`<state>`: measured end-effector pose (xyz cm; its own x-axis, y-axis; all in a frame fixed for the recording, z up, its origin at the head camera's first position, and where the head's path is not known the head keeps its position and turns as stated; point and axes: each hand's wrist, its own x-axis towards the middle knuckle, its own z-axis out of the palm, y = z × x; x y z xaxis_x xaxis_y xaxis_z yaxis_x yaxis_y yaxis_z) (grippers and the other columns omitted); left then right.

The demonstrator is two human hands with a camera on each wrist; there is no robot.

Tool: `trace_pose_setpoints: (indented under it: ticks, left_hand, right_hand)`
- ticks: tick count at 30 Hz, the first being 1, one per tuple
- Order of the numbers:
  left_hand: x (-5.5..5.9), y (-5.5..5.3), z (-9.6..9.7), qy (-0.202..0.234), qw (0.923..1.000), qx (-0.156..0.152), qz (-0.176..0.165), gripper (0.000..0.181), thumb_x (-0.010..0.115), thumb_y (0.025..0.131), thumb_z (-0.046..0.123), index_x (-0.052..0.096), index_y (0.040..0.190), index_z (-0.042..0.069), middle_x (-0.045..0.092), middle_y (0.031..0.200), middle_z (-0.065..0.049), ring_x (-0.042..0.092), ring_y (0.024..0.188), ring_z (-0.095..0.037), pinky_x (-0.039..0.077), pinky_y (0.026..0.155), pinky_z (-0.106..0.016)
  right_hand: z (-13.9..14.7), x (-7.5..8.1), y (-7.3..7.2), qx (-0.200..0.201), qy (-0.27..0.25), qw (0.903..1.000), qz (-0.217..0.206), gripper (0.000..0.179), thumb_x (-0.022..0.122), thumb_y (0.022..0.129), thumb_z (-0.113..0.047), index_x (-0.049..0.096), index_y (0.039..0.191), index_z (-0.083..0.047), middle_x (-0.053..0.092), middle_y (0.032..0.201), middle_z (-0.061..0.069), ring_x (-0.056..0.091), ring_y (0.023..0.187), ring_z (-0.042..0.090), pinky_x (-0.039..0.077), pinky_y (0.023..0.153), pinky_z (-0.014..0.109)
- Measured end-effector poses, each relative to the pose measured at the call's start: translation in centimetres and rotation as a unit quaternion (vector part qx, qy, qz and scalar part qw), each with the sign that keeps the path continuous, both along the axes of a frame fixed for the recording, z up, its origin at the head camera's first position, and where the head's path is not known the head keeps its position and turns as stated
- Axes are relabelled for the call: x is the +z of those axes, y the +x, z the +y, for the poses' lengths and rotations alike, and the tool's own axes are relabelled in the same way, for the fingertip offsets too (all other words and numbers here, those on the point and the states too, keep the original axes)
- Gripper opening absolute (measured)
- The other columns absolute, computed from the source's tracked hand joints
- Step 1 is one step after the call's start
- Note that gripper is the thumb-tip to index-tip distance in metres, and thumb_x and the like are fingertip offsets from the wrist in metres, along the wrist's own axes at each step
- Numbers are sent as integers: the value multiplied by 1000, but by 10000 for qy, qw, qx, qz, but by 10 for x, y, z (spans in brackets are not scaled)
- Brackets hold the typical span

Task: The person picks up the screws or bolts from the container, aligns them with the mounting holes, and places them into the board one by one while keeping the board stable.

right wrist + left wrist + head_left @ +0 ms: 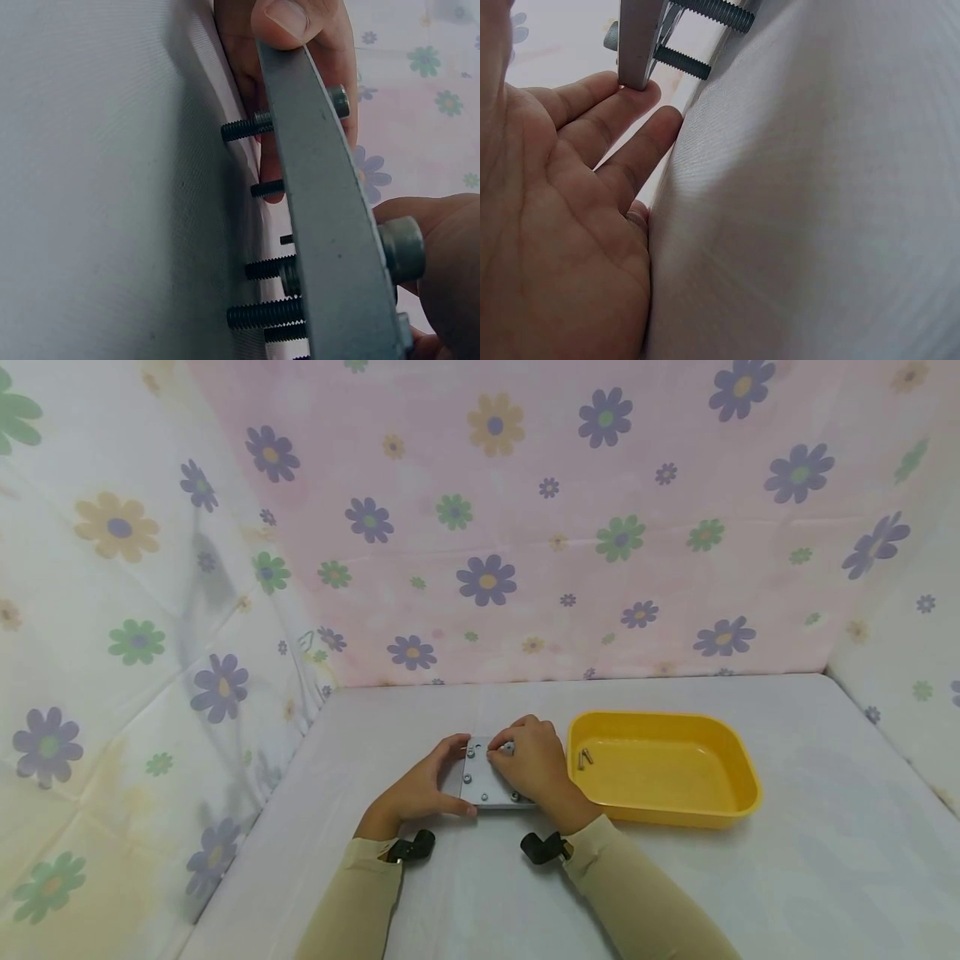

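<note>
Flower-print cloth walls (420, 464), pink at the back, stand around a counter (472, 902) with a plain white cloth on it. Right in front of me is a flat grey metal plate (487, 777) with silver round-headed metal bolts (467, 778) stuck through it. Their heads are on top, and their dark, ridged ends (684, 63) point down at the counter. So each bolt's long way runs up and down, straight through the plate. The plate is up off the cloth, and I cannot tell if any bolt ends touch down.

My left hand (427, 789) holds the left side, with its thumb at the near edge and its other fingers spread out by the far corner. My right hand (536, 764) is over the right part, with thumb and pointing finger bent in close together. I cannot tell if they pinch a bolt, because the hand hides it.

What counts most, I think, is that the plate is right under these right fingers, so a push or turn would need to follow a bolt's up-and-down line.

Just to the right is a yellow plastic tray (675, 817) with round corners. Two loose silver bolts (581, 761) lie near its left wall, nearer to my right hand.
</note>
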<state>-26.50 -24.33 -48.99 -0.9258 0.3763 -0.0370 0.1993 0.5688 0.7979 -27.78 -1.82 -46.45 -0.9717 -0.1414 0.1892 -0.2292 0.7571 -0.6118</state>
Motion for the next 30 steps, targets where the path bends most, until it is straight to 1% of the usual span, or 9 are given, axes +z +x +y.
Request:
trace_pose_setpoints:
  ticks: [5,12,16,24,30]
  left_hand:
    - [-1,0,0,-51,10000,39,-9,122,100,60,44,32,160,28,45,160,5,34,154,-21,16,128,-58]
    - [-1,0,0,-74,10000,45,19,121,99,60,45,33,160,29,45,160,5,34,153,-21,16,128,-58]
    - [-2,0,0,-52,10000,43,23,120,99,60,44,33,159,30,44,160,4,32,154,-22,15,128,-59]
    - [-3,0,-1,27,10000,4,43,119,99,61,40,33,160,29,44,161,1,32,154,-25,13,127,-62]
    - [-3,-1,-1,28,10000,-38,51,119,99,62,41,33,159,29,44,161,2,33,154,-24,14,127,-61]
  right_hand:
    - [-1,-1,0,-14,68,10000,67,6,79,89,-38,83,91,-35,65,120,2,56,113,27,50,97,46]
    - [0,1,1,-12,44,10000,55,6,79,89,-39,83,90,-34,65,119,2,56,111,26,51,94,45]
    - [-1,2,2,1,20,10000,-20,6,79,89,-38,82,91,-33,65,121,2,55,112,27,50,94,45]
    - [-2,7,5,70,-162,9998,-136,7,79,89,-36,80,94,-31,63,124,2,54,115,27,49,98,45]
    - [1,15,7,176,-152,9995,-219,5,78,90,-33,79,93,-30,62,126,3,53,118,28,49,100,45]
